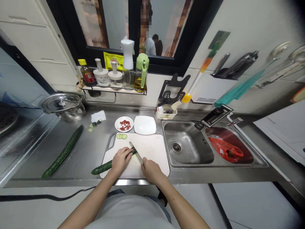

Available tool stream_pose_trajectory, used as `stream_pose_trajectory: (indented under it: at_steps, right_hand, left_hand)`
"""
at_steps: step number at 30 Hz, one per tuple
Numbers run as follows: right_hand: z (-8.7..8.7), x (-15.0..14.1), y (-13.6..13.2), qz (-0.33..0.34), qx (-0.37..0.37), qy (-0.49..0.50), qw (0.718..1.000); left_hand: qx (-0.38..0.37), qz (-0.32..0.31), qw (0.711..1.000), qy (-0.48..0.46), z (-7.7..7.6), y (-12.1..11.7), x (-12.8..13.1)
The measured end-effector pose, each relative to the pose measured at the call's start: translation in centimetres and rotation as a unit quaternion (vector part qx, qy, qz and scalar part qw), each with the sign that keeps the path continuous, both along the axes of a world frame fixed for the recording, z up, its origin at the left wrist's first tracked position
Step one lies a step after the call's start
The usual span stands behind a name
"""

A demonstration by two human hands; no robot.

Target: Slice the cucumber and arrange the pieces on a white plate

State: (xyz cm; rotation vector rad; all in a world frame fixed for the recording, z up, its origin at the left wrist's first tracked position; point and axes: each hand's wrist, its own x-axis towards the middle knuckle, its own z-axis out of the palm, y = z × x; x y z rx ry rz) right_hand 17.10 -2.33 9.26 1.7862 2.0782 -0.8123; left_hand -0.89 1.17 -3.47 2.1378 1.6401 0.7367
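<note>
A dark green cucumber (105, 167) lies slantwise across the white cutting board (152, 148), its left end reaching past the board's edge. My left hand (121, 160) is closed over it near its right end. In my right hand (152, 170) is the handle of a knife (136, 152), whose blade touches or nearly touches the cucumber's cut end. Several pale cucumber slices (122, 136) rest at the board's upper left corner. Behind the board stand a white plate with red chopped pieces (116, 124) and a bare white square plate (145, 125).
Another whole cucumber (63, 151) lies on the steel counter at left, near a lidded pot (72, 111) and cucumber scraps (94, 123) by white paper. To the right is a double sink (188, 162) with a red plastic bag (226, 151). A rack of seasonings (114, 90) hangs behind.
</note>
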Motion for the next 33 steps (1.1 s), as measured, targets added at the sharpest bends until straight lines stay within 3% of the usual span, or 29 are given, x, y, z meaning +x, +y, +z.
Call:
stream_pose_trajectory:
  at_steps: [11,25,33]
  right_hand:
    - [-0.5,1.4,-1.5,-0.01,-0.016,0.013,1.0]
    - [-1.3,0.0,0.1,-0.011,0.008,0.012,1.0]
    - [-1.8,0.6,-1.4,-0.011,0.008,0.003,1.0]
  left_hand:
    - [-0.004,0.004,1.0,0.002,-0.1,0.1,0.0]
    - [-0.005,-0.004,1.0,-0.005,0.0,0.1,-0.1]
    - [0.006,0.006,1.0,0.005,-0.1,0.1,0.0]
